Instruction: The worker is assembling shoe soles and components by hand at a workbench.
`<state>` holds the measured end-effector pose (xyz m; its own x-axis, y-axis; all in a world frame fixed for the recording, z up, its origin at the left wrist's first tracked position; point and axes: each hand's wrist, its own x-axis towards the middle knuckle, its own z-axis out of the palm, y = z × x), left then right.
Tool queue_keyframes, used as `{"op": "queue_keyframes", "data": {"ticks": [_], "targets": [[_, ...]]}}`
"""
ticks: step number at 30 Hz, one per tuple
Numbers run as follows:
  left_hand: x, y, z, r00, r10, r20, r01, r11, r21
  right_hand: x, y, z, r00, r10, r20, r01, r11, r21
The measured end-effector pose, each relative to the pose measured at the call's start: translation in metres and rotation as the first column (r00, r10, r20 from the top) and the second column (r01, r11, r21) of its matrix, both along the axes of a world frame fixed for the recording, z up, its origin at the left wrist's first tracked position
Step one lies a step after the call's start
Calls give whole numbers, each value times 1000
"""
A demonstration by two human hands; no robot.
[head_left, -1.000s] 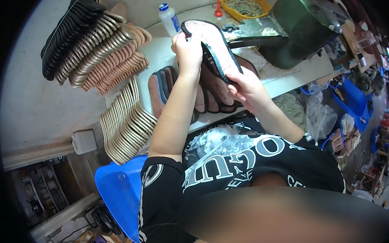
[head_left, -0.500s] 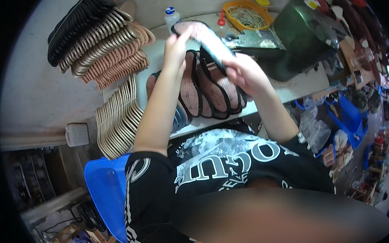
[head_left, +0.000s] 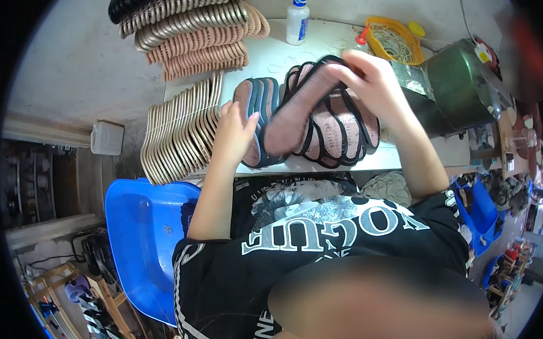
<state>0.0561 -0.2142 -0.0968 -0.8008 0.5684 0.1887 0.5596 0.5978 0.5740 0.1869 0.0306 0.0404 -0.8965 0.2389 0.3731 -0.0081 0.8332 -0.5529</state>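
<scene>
From my right hand (head_left: pixel 372 77) a pinkish-brown shoe sole (head_left: pixel 295 119) slants down to the left, slightly blurred. The fingers close on its far end, over a row of black-rimmed pink soles (head_left: pixel 346 127) on the table. My left hand (head_left: pixel 231 137) is at the near left side of a smaller row of blue-grey-edged soles (head_left: pixel 262 93). Its thumb and fingers straddle the outermost sole, apparently gripping it. Left of that hand stands a long row of thin gold-edged soles (head_left: pixel 179 132).
Tall piles of black, metallic and pink soles (head_left: pixel 199 30) rise at the back left. A white bottle (head_left: pixel 297 22), a red-tipped bottle (head_left: pixel 362 39), a yellow basket (head_left: pixel 395 43) and a dark green container (head_left: pixel 460 87) stand behind. A blue tub (head_left: pixel 144 249) is below the table's left end.
The sole held up between both hands has come down to the right hand alone. My left hand has let go and moved down to the blue-grey-edged soles. The view has shifted.
</scene>
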Motion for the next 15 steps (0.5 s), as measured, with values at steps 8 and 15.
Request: {"op": "queue_keyframes", "data": {"ticks": [8, 15], "targets": [[-26, 42, -1, 969, 52, 240, 17, 962, -274, -16, -90, -100, 959, 220, 178, -263, 925, 273], [-18, 37, 24, 990, 38, 138, 15, 931, -364, 16, -82, -114, 942, 247, 227, -288, 943, 167]]}}
